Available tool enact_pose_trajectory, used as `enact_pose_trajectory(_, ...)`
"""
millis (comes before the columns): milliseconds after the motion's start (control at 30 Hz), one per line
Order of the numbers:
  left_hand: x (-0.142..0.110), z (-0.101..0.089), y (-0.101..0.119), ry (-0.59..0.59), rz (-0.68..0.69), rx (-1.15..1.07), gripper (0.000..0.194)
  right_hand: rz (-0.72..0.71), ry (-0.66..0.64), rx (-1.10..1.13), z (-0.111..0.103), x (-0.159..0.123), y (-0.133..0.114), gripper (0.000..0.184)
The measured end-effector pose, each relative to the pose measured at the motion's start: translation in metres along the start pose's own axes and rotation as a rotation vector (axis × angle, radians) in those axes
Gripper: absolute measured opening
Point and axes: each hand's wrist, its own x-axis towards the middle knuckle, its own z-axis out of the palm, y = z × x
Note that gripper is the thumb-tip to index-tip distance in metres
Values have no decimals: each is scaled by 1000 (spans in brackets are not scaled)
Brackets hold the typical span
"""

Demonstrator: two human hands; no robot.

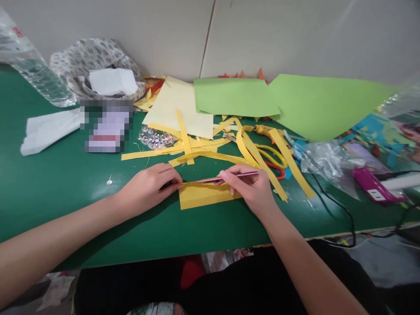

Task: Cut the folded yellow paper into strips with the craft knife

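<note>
A yellow paper sheet (206, 195) lies on the green table in front of me. With fingers pinched together, my left hand (152, 183) grips the sheet's upper left corner. My right hand (247, 186) is closed round slim pink tweezers (247, 174), whose pointed tip runs left along the sheet's top edge. The fingers of that hand hide part of the sheet's right end. Just beyond both hands are cut yellow strips (147, 153), some crossing each other. Scissors with yellow and red handles (278, 166) lie partly under the strips.
Green paper sheets (236, 96) and a cream sheet (180, 105) lie at the back. A clear dish of small beads (156, 138) sits by the strips. At left are a phone (110, 129), a tissue (49, 131) and a bottle (39, 70). A magenta glue gun (372, 186) lies right.
</note>
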Motion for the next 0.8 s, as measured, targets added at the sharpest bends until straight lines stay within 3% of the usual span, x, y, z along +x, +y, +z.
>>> enact_pose_trajectory(233, 1, -1, 1, -9, -20, -10, 14, -38, 58, -25, -27, 0, 10, 14)
enact_pose_trajectory(500, -1, 0, 1, -12, -32, -16, 15, -58, 153, -47, -44, -5, 13, 13)
enact_pose_trajectory(667, 0, -1, 1, -14, -36, -7, 16, -86, 167, 26, -39, -4, 10, 12)
enact_pose_trajectory(800, 1, -2, 2, -19, -33, -5, 18, -44, 77, 43, -21, -4, 3, 12)
